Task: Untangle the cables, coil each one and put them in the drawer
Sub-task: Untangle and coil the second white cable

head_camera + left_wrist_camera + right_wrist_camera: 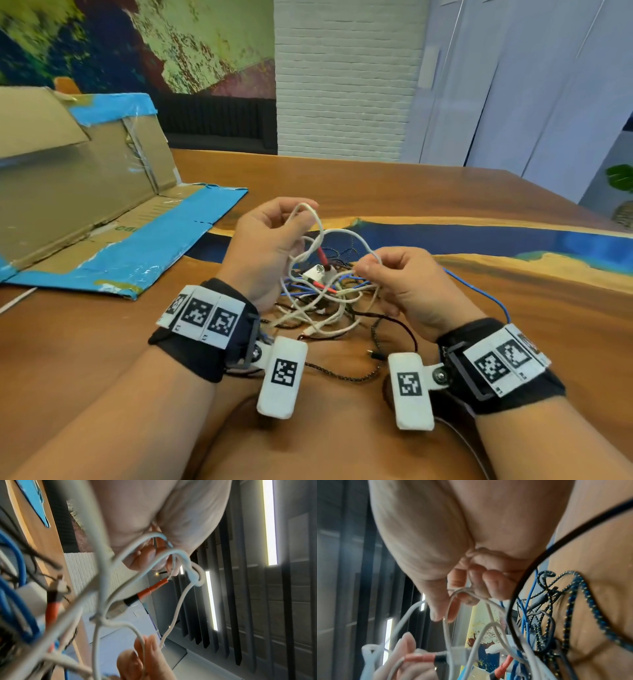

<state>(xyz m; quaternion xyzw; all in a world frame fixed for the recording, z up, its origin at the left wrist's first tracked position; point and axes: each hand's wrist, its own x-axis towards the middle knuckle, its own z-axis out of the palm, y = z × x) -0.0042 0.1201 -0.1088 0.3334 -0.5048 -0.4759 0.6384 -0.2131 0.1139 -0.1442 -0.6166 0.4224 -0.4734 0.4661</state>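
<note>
A tangle of cables (329, 301) lies on the wooden table between my wrists: white, blue, black and dark braided strands. My left hand (274, 236) is raised above it and pinches a loop of white cable (310, 212) at its fingertips (149, 559). A red-sleeved plug (322, 255) hangs under that hand, also seen in the left wrist view as the orange plug (150, 588). My right hand (397, 274) pinches another bend of the white cable (462, 590) between thumb and forefinger. A white adapter block (313, 273) sits inside the tangle.
An opened cardboard box (89, 192) edged with blue tape lies at the left, its flap flat on the table (445, 192). A blue wire (479, 291) trails right past my right wrist. A braided cable (342, 375) runs near the table's front edge. No drawer is in view.
</note>
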